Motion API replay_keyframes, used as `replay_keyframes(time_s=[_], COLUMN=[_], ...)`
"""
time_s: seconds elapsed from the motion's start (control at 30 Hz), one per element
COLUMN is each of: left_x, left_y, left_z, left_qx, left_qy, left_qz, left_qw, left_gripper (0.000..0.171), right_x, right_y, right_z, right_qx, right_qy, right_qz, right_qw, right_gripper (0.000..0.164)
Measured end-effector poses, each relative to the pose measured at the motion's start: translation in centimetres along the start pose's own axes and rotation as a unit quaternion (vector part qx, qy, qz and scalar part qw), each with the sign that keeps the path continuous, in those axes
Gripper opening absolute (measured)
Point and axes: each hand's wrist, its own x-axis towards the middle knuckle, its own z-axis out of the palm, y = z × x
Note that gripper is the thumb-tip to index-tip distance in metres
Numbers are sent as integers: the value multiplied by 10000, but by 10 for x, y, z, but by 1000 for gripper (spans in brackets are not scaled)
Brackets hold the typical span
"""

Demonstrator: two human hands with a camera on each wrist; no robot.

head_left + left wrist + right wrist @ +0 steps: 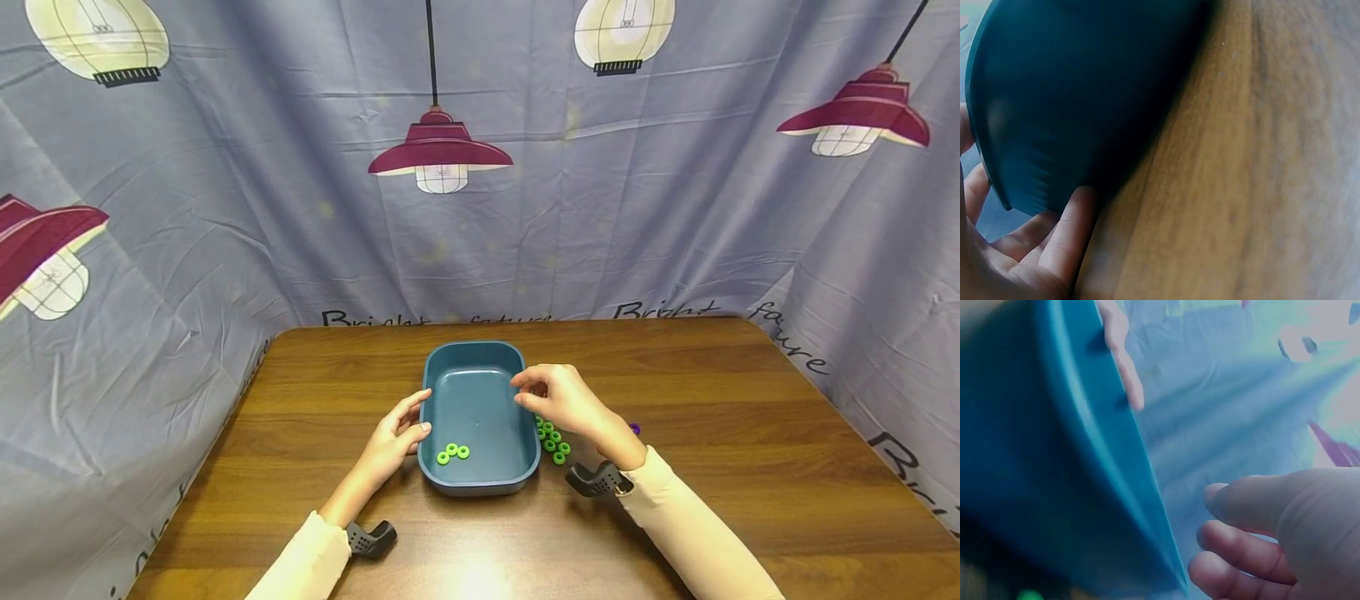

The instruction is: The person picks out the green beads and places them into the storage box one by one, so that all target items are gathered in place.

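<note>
A blue-green plastic tray (480, 485) with rounded corners sits on the table, three small green rings (452, 449) lying at its near left. My left hand (390, 442) holds its left side. Thumb and index finger lap over the rim, while other fingers (1072, 237) press the outer wall. Above the right rim hovers my right hand (562, 400), its fingers loosely bent. The right wrist view shows a gap between thumb and fingers (1235, 550), with nothing between them. Several green rings (550, 445) lie on the table beside the tray, partly under the right hand.
A purple ring (634, 428) lies on the wooden table (712, 467), right of the right wrist and partly hidden by it. Behind the table hangs a grey-blue curtain (300, 167) printed with lamps. Dark wrist mounts (597, 479) sit on both forearms.
</note>
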Motion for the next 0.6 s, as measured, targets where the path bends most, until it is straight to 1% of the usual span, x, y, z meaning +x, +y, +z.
replay_keyframes(time_s=[0.1, 0.27, 0.43, 0.6], left_x=[0, 0, 0, 0], left_y=[0, -1, -1, -1], left_z=[0, -1, -1, 0], left_qx=[29, 79, 89, 71], left_qy=[6, 0, 25, -3], left_qz=[-5, 10, -4, -17], left_qw=[10000, 10000, 10000, 10000], left_gripper=[58, 57, 57, 57], right_x=[-8, -21, -29, -31], right_y=[13, 35, 50, 56], right_z=[-7, -10, -6, 0], right_qx=[-112, -425, -447, -508], right_qy=[102, 118, -92, -290], right_qz=[199, 291, 395, 375], right_qw=[9997, 9986, 9982, 9976], right_gripper=[19, 17, 20, 22])
